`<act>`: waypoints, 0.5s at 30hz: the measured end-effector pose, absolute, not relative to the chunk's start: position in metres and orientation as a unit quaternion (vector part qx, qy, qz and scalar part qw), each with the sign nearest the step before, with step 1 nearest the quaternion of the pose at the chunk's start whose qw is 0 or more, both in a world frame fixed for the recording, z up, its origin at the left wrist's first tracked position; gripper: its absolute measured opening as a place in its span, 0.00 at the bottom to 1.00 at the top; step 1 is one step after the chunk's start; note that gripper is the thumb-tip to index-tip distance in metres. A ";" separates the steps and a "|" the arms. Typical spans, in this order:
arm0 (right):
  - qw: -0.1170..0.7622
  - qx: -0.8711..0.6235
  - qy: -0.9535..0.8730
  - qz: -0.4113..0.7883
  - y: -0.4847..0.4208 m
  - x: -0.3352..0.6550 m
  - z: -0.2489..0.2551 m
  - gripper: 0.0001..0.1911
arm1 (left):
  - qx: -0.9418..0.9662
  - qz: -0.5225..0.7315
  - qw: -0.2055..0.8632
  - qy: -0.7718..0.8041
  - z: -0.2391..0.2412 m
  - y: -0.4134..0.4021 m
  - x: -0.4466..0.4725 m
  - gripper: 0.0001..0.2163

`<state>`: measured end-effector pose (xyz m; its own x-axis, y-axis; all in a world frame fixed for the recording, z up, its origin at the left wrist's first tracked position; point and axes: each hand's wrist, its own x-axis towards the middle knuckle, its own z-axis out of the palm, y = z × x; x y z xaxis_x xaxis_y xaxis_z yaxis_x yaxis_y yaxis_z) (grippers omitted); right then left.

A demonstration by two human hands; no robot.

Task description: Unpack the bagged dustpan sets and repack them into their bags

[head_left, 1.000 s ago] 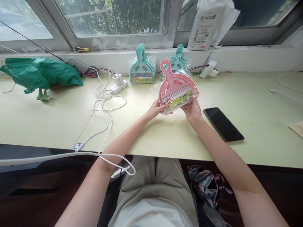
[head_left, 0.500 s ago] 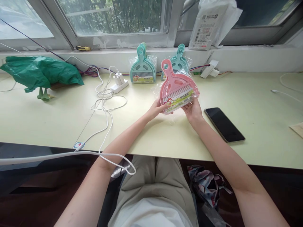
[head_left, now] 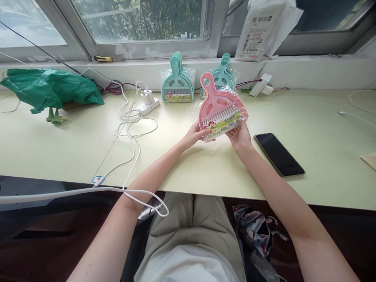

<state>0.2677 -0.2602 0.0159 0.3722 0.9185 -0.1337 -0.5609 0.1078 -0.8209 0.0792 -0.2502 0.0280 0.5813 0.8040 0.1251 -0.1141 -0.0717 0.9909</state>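
Observation:
A pink dustpan and brush set (head_left: pixel 220 102) in clear wrap, with a yellow-green label along its lower part, is held up over the table, handle upward and tilted left. My left hand (head_left: pixel 196 135) grips its lower left corner, thumb on the front. At the lower right edge, my right hand (head_left: pixel 239 137) is closed on it, with some fingers behind the wrap. Behind it leans a teal dustpan set (head_left: pixel 225 74), partly hidden. A stack of teal dustpan sets (head_left: pixel 177 84) stands to its left, against the wall under the window.
A black phone (head_left: pixel 279 154) lies right of my right hand. White cables (head_left: pixel 129 135) run from a power strip (head_left: pixel 149 106) across the table and over its front edge near my left forearm. A green plastic bag (head_left: pixel 53 88) lies at left, a box cutter (head_left: pixel 102 58) on the sill.

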 end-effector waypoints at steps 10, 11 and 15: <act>0.707 -0.430 -0.230 0.512 -0.261 0.267 0.016 0.13 | 0.631 0.368 0.623 0.280 0.030 -0.252 0.080 0.31; 0.707 -0.430 -0.229 0.513 -0.261 0.267 0.016 0.12 | 0.631 0.368 0.623 0.280 0.030 -0.252 0.080 0.31; 0.707 -0.430 -0.217 0.518 -0.261 0.267 0.016 0.11 | 0.627 0.371 0.626 0.280 0.032 -0.254 0.080 0.32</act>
